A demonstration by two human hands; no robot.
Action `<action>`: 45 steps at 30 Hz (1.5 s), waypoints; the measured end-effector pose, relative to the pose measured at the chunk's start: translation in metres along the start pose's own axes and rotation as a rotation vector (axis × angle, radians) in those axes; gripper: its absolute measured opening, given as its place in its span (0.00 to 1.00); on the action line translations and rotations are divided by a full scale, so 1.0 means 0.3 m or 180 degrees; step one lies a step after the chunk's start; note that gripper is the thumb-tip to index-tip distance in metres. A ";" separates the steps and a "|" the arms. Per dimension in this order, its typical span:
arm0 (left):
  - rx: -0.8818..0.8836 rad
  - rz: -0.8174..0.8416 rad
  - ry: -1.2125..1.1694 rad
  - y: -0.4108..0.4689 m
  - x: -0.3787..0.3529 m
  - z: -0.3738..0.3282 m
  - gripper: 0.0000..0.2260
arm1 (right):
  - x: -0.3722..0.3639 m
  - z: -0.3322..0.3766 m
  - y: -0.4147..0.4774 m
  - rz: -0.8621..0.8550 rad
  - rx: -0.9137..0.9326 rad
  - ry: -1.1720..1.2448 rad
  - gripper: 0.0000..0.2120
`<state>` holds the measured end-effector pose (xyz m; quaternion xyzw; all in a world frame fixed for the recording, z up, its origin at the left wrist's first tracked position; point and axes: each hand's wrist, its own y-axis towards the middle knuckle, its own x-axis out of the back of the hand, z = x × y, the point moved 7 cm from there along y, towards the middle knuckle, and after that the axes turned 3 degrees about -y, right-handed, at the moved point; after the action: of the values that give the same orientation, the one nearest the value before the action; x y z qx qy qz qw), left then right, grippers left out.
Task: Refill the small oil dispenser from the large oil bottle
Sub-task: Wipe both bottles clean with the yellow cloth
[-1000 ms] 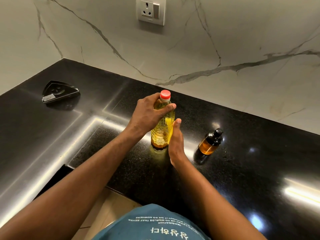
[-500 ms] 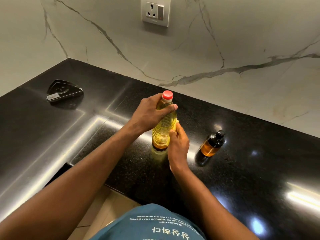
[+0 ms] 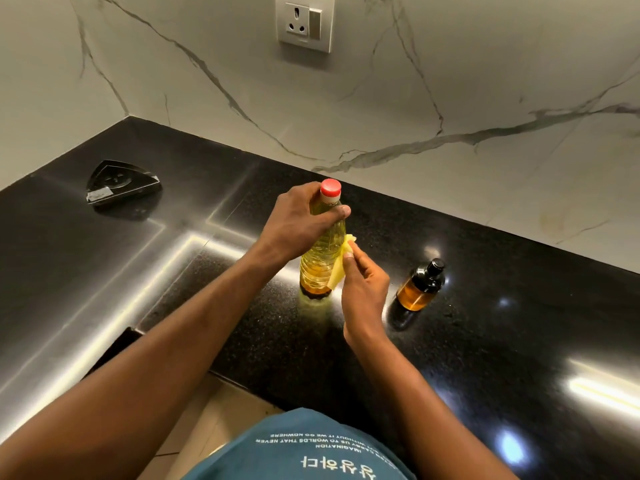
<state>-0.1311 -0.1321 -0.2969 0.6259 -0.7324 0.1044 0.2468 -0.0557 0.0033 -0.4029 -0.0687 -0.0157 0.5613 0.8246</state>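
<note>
Step in hand: by my reading, preparation before pouring. A thin yellow strip [image 3: 341,263] is being worked on the side of the large clear plastic oil bottle [image 3: 320,261]. I cannot tell if the strip is a label or a cloth.
Left hand: the left hand [image 3: 298,225] is wrapped round the bottle's shoulder, just under the round red screw cap [image 3: 330,188], which is still on.
Right hand: the right hand [image 3: 363,287] has its fingertips pinched on the strip, against the bottle's right wall.
Doing it well: keep the left grip pressing down so the base stays flat. Draw the strip along the wall rather than sideways, which could tip the bottle. Oily plastic will likely be slippery.
Bottle's place: upright on the black speckled stone counter [image 3: 502,358], midway between its front edge and the wall edge.
Dispenser's place: the small amber glass oil dispenser with black pump top [image 3: 419,289] stands near the right hand, on its right, and neither hand touches it. It is closed and partly full.
</note>
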 end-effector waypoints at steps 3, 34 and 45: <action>-0.0014 -0.0008 -0.0108 0.002 -0.011 -0.002 0.11 | -0.084 -0.027 -0.010 0.0363 -0.0102 -0.0067 0.22; -0.0105 -0.0287 -0.0063 -0.013 -0.008 0.016 0.12 | -0.090 -0.189 0.013 0.0778 -0.0379 -0.0257 0.38; -0.0111 -0.0329 -0.0051 -0.016 -0.016 0.012 0.12 | -0.096 -0.209 0.135 0.0818 -0.0578 -0.0333 0.42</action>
<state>-0.1269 -0.1306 -0.3029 0.6593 -0.7028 0.0738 0.2568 -0.0974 -0.0148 -0.4687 -0.1151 -0.1003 0.6613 0.7344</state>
